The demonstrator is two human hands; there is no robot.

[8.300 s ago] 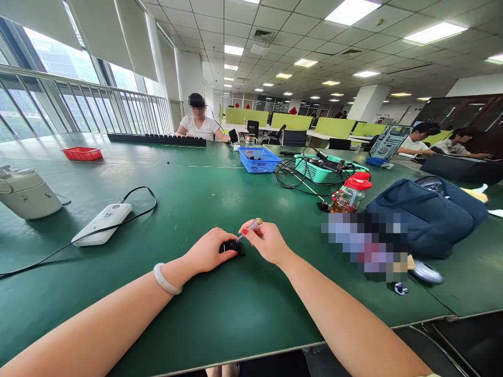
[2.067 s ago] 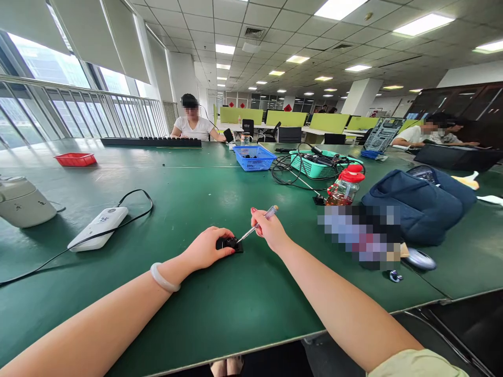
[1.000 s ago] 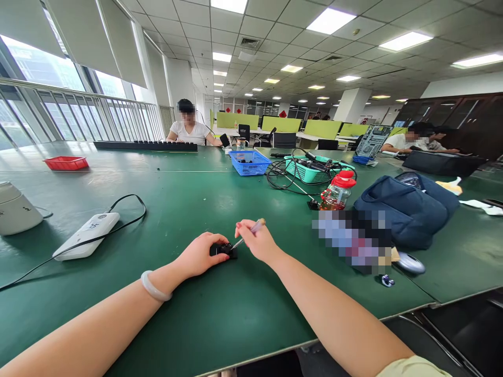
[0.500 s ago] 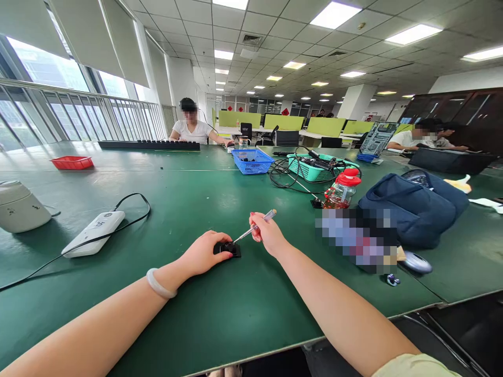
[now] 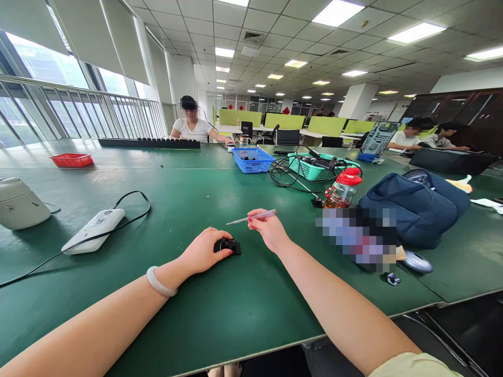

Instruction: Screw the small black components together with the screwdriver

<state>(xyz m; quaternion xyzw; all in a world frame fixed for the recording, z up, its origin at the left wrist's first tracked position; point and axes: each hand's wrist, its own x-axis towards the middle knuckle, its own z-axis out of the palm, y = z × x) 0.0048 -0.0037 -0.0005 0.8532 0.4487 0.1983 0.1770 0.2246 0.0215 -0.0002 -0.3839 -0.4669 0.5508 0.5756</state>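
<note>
My left hand [image 5: 204, 250] is curled around a small black part [image 5: 230, 246] that rests on the green table [image 5: 220, 309], and pins it down. My right hand [image 5: 268, 232] pinches a thin screwdriver [image 5: 253, 216] with a clear handle. The screwdriver lies almost level, its metal tip pointing left and hanging in the air above the black part, clear of it. A pale bangle sits on my left wrist.
A white power bank [image 5: 93, 231] with a black cable and a white appliance [image 5: 19, 204] lie left. A red-lidded jar [image 5: 342, 189], a navy bag [image 5: 414, 205], a blue basket [image 5: 252, 159] and a green basket [image 5: 314, 168] of cables stand right. People sit at the far end.
My right hand has lifted the screwdriver tip off the black part and swung the tool from a steep slant to nearly level. My left hand has stayed on the part.
</note>
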